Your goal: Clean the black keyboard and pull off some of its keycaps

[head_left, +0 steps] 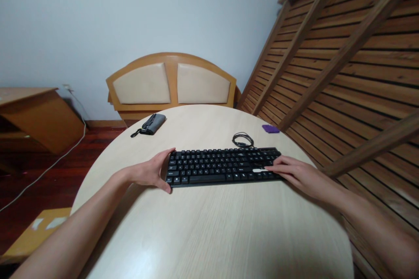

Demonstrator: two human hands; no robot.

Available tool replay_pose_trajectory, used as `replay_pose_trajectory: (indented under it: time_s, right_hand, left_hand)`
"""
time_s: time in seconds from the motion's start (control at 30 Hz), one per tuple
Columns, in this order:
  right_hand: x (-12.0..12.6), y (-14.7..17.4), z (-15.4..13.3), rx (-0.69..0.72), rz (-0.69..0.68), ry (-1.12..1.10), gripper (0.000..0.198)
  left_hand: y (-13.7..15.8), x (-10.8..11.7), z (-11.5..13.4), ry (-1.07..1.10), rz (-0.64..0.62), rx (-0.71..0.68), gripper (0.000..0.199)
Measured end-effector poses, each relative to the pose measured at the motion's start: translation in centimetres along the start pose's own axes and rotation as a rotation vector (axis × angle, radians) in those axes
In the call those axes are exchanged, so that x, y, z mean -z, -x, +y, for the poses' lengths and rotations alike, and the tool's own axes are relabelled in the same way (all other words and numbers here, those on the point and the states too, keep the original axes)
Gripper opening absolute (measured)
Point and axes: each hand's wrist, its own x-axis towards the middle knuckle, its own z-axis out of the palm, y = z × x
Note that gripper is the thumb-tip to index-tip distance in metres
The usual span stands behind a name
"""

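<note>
On the pale round wooden table (pixel 203 226), the left hand (pixel 152 171) clamps the left end of the black rectangular plastic keyboard (pixel 209 168), seemingly to steady it, while the right hand (pixel 296 175) pinches a slim white tool (pixel 259 170) over its right side. That hand hides the tool's gripped end; beyond the keyboard lie a coiled black cable (pixel 244 144) and flat purple cloth (pixel 270 129).

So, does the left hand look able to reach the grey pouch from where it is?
Probably yes: the pouch lies beyond the left hand on the table, with nothing between, though the hand must first let go of the keyboard.
</note>
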Motion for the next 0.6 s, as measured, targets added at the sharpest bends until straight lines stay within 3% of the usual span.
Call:
replay_pose_trajectory:
  time_s: [0.6]
  right_hand:
    - [1.1,2.6,3.7,-0.079,0.017,-0.048,0.035]
  left_hand:
    - [0.1,0.2,0.7,-0.004,-0.004,-0.004,0.140]
